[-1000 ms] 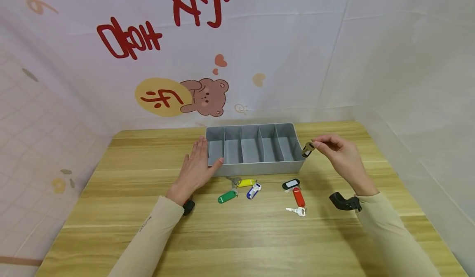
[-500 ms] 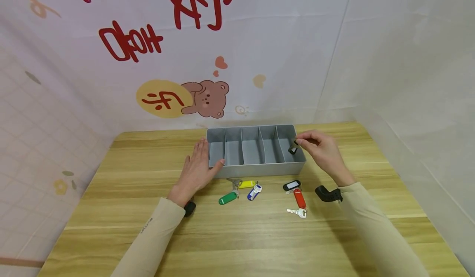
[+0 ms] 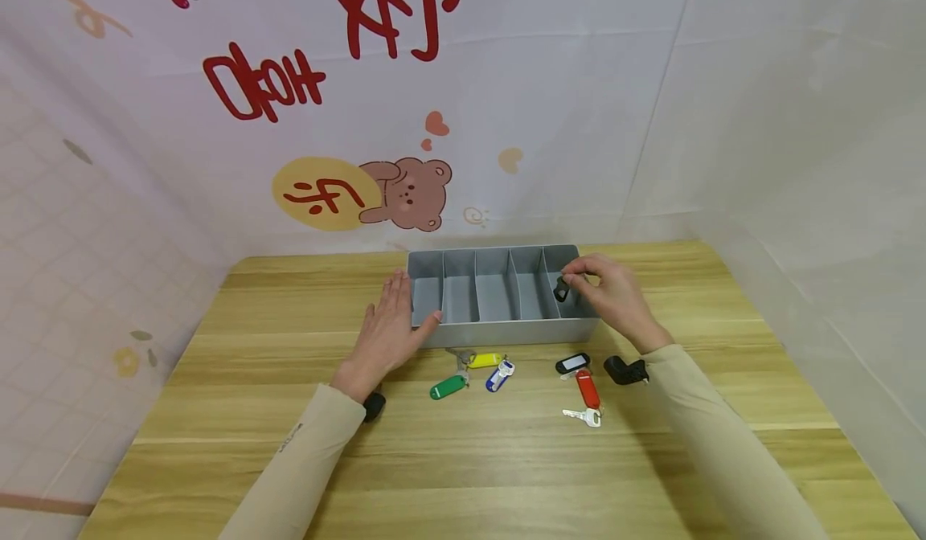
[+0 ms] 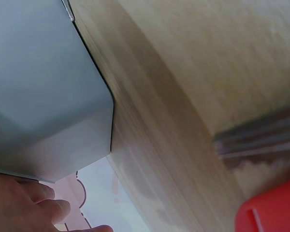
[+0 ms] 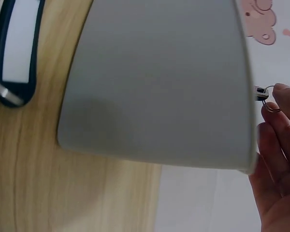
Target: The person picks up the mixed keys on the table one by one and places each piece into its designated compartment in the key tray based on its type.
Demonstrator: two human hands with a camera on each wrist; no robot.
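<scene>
A grey five-slot organizer box [image 3: 506, 333] stands near the back of the table. My left hand [image 3: 385, 327] lies with straight fingers along its left end, the thumb over the front rim. My right hand [image 3: 615, 297] pinches the metal ring [image 5: 271, 99] of a black key tag [image 3: 561, 289] between thumb and fingertips. The tag hangs in the mouth of the rightmost compartment, partly behind the box wall in the right wrist view; its key is hardly visible now. No contents show in the other compartments.
In front of the box lie a yellow key tag [image 3: 485, 360], a green one [image 3: 448, 387] and a blue one [image 3: 500, 376] with keys. Further right are a black tag [image 3: 573, 363] and a red tag [image 3: 587, 389] with a silver key [image 3: 583, 417]. A printed wall stands behind.
My right hand has moved left with the black key tag, from beyond the box's right end to over the rightmost compartment. The left hand stays at the box's left end.
</scene>
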